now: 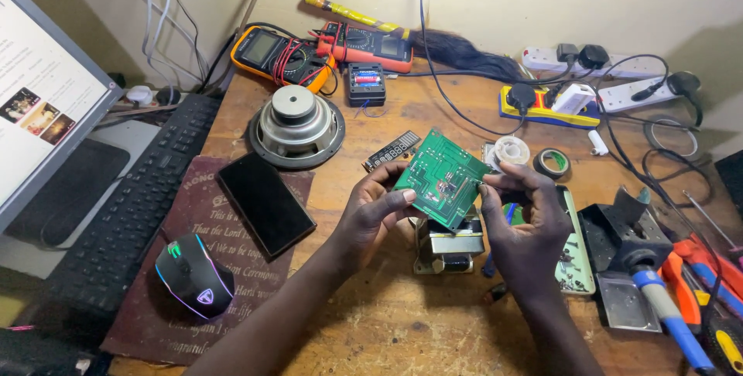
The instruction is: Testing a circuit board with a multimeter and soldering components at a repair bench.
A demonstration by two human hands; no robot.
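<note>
A green circuit board (441, 177) is held tilted above the wooden workbench (371, 322), solder side toward me. My left hand (374, 213) grips its left edge with thumb on top. My right hand (525, 225) pinches its right edge with the fingertips. Directly under the board sits a small metal transformer (449, 246). A narrow dark display strip (392, 150) lies just behind the board.
A black phone (265, 202) and a lit mouse (194, 275) lie on a brown pad at left, beside a keyboard (131, 206) and a monitor (39, 97). A speaker driver (296, 124), two multimeters, tape rolls and power strips are behind. A soldering iron stand (628, 248) and pliers are at right.
</note>
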